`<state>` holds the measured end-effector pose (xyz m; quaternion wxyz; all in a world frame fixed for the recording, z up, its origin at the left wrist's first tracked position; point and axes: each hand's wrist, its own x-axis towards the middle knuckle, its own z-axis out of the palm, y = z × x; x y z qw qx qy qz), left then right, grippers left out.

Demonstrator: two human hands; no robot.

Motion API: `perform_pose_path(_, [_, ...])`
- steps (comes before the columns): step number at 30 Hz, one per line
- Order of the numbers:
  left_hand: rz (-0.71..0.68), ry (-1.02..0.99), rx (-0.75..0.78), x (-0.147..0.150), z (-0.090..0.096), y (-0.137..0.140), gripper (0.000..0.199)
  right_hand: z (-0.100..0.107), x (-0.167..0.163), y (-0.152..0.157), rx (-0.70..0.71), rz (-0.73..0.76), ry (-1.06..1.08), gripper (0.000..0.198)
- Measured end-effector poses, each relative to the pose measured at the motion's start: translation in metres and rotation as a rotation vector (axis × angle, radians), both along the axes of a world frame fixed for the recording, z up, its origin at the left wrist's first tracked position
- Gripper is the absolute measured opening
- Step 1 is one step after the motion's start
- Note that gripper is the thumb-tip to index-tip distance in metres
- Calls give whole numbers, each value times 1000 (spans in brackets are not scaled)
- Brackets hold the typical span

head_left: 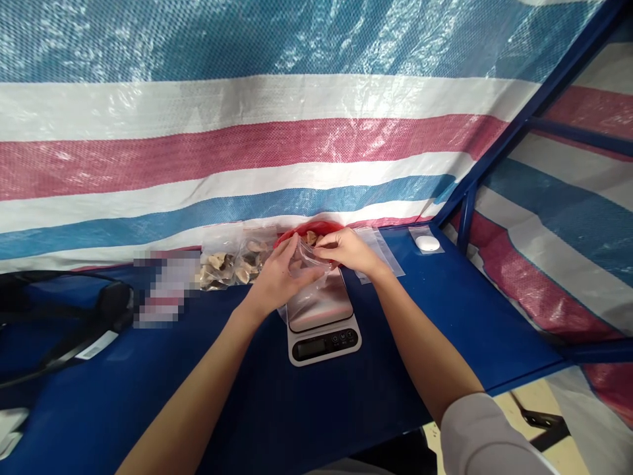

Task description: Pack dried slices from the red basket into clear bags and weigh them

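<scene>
My left hand (277, 277) grips a clear plastic bag (314, 280) by its upper side, over the kitchen scale (321, 310). At the bag's mouth, the fingers of my right hand (343, 249) are pinched on its edge. Whether a small piece is also between them is hidden. Just behind both hands is a red bowl (287, 234) with brown dried pieces (310, 237) in it. The scale is white, with a dark display panel at its front; the bag hangs partly across its plate.
Filled clear bags of brown pieces (216, 269) lie left of my hands. Flat clear bags (383, 254) are at the right, near a white rounded object (428, 243) on a small bag. Black straps (99, 316) lie at the left of the blue table (257, 409). Striped sheeting (247, 152) hangs behind.
</scene>
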<state>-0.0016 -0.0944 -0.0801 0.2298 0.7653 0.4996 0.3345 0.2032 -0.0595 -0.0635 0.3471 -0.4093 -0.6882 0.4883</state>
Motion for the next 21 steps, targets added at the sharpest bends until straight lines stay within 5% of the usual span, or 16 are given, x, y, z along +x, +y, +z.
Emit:
perform_pose_path(4, [21,0,43,11,-22,-2,128,-1,0,0,21,5,17,21])
perform_pose_path(7, [75,-6,86,17,-32,-3,132,-3,0,1,15,-4,17,21])
perform_pose_path(16, [85,-137,152,13,-18,-5,58,-7,7,6,97,-18,-85,16])
perform_pose_path(21, [63,-154,141,11,-14,-4,54,-3,16,7,223,-45,-205,18])
